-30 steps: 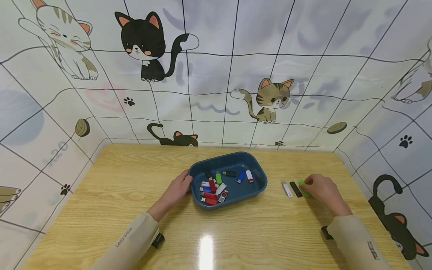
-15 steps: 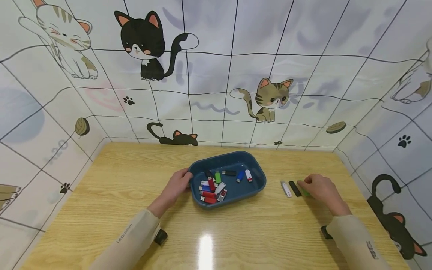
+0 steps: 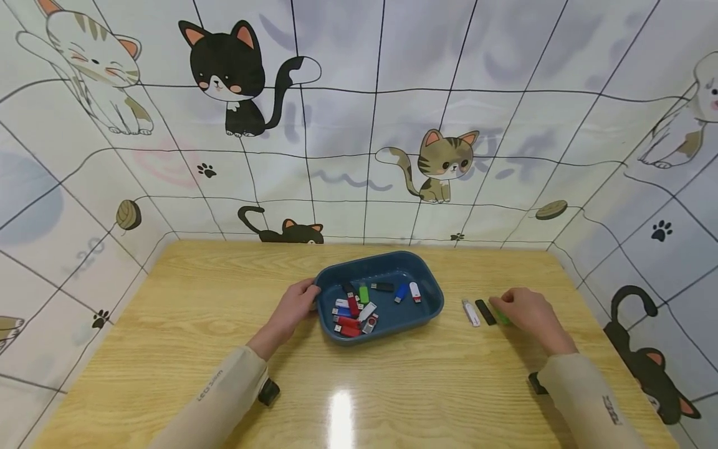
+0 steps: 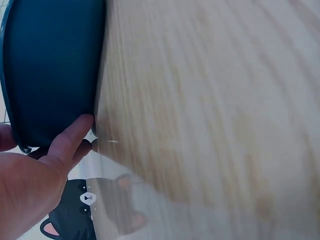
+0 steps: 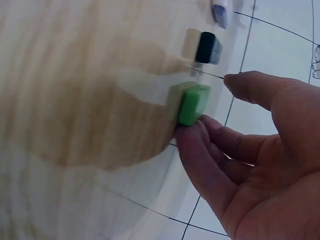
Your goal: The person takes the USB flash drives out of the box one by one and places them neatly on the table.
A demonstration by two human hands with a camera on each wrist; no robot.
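Note:
My left hand (image 3: 291, 308) grips the left end of a dark blue plastic tray (image 3: 401, 317), thumb at the rim and fingers against the outer wall in the left wrist view. Several USB sticks lie in the tray, mostly piled at its left, among them a red USB stick (image 3: 353, 305). On the table to the right, my right hand (image 3: 530, 312) partly covers a green USB stick (image 5: 190, 106). In the right wrist view its fingertips touch one side of that stick, while the thumb stays apart from it. Beside it lies a black USB stick (image 3: 485, 312), then a white one.
The white USB stick (image 3: 471, 313) is leftmost in the short row, between the tray and my right hand. The wooden table (image 3: 421, 386) meets a cat-patterned wall covering (image 3: 348, 218) at the back and sides.
The right fingertips have shifted slightly left toward the black USB stick and now hide the green one's far end. The left hand keeps its hold on the tray. The head view has turned slightly.

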